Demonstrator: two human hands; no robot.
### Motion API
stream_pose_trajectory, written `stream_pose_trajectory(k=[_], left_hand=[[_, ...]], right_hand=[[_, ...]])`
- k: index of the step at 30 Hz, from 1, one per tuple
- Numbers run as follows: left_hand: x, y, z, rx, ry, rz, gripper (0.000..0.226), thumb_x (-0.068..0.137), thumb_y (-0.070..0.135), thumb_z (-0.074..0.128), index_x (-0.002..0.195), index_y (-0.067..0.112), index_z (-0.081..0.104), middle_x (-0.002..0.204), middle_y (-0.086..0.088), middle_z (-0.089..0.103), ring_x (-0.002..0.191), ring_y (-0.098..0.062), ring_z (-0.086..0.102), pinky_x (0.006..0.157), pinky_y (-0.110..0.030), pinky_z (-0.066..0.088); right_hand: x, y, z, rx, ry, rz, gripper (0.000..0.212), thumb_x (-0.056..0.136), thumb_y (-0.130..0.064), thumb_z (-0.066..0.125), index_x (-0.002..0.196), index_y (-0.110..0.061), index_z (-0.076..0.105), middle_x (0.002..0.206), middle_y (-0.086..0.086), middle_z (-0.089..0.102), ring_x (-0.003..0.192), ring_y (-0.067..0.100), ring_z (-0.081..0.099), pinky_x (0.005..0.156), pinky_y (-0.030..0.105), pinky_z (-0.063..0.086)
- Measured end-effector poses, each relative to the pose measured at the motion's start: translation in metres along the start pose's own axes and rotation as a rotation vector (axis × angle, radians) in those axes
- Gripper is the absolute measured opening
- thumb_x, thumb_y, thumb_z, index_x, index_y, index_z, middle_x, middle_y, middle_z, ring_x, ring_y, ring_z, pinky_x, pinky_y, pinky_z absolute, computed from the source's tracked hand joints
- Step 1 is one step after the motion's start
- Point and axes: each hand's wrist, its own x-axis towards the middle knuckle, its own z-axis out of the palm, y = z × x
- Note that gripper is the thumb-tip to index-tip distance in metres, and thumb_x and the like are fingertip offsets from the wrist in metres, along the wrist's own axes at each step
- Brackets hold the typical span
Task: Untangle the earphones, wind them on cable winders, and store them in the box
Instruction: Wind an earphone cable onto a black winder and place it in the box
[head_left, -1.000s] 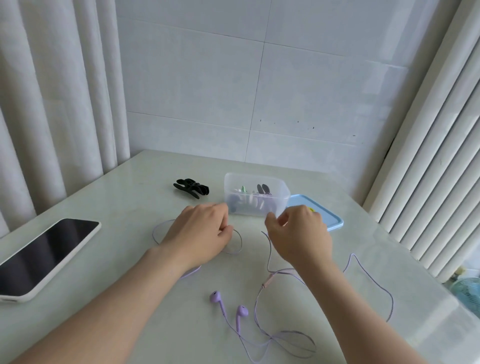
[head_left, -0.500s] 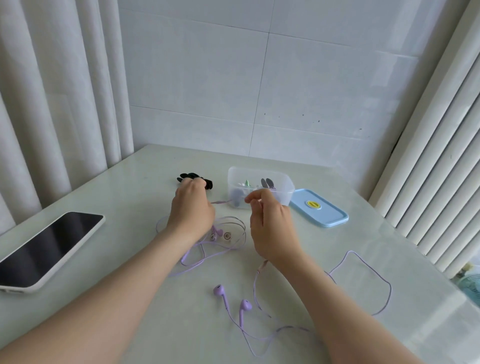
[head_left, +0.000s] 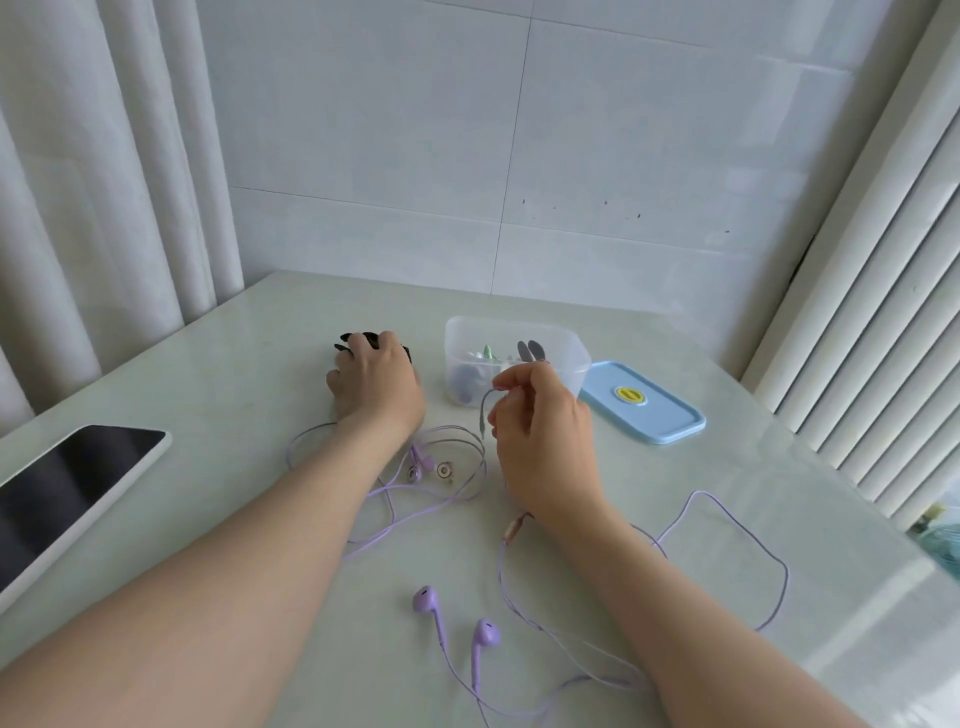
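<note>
Table (head_left: 218, 395): left hand (head_left: 376, 384) grips winder (head_left: 347, 343); right hand (head_left: 540, 441), cable (head_left: 483, 415)

The left hand (head_left: 376, 382) left the purple cable (head_left: 484, 410) and reached back to the black cable winder (head_left: 363, 340), fingers curling over it. The right hand (head_left: 540, 431) rose, pinching the cable before the box (head_left: 519, 332), uncovering coiled earphones (head_left: 431, 467).

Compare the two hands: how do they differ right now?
Left hand reaches farther, fingers curled over the black cable winder; right hand sits nearer, pinching an earphone cable end. Left hand lies low on the table; right hand is raised near the clear box. Both are bare.
</note>
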Motion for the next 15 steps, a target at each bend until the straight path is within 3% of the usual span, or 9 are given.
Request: stream_pose_trajectory(k=[6, 10, 12, 15], left_hand=[[0.005, -0.005, -0.004, -0.150, 0.094, -0.047, 0.023, 0.094, -0.001, 0.061, 0.117, -0.001, 0.059, 0.124, -0.026, 0.057, 0.110, -0.045, 0.058, 0.083, -0.043, 0.043], [0.001, -0.005, -0.011, -0.172, 0.092, -0.058, 0.019, 0.086, -0.007, 0.057, 0.103, -0.001, 0.064, 0.112, -0.024, 0.065, 0.103, -0.044, 0.060, 0.074, -0.038, 0.037], [-0.004, -0.005, -0.016, -0.243, 0.098, -0.097, 0.024, 0.084, -0.006, 0.059, 0.107, 0.001, 0.065, 0.116, -0.022, 0.065, 0.105, -0.042, 0.060, 0.075, -0.038, 0.038], [-0.015, -0.005, -0.027, -0.383, 0.111, -0.139, 0.030, 0.088, -0.002, 0.060, 0.116, 0.004, 0.065, 0.126, -0.017, 0.061, 0.113, -0.039, 0.056, 0.080, -0.034, 0.036]], right_hand=[[-0.001, -0.002, -0.003, 0.030, -0.013, 0.033, 0.025, 0.096, -0.004, 0.046, 0.102, -0.021, 0.063, 0.072, 0.000, 0.069, 0.069, 0.015, 0.059, 0.062, 0.019, 0.044], [0.000, -0.005, -0.006, 0.010, 0.030, 0.055, 0.022, 0.095, -0.003, 0.046, 0.099, -0.019, 0.059, 0.055, -0.009, 0.053, 0.061, 0.006, 0.052, 0.053, 0.017, 0.037], [-0.001, -0.007, -0.005, -0.014, 0.027, 0.045, 0.016, 0.096, -0.006, 0.046, 0.098, -0.020, 0.055, 0.054, -0.010, 0.053, 0.061, 0.009, 0.051, 0.052, 0.022, 0.034], [-0.006, -0.010, -0.004, -0.066, 0.015, -0.024, 0.003, 0.102, -0.020, 0.050, 0.100, -0.022, 0.051, 0.057, -0.005, 0.050, 0.058, 0.018, 0.049, 0.057, 0.041, 0.041]])
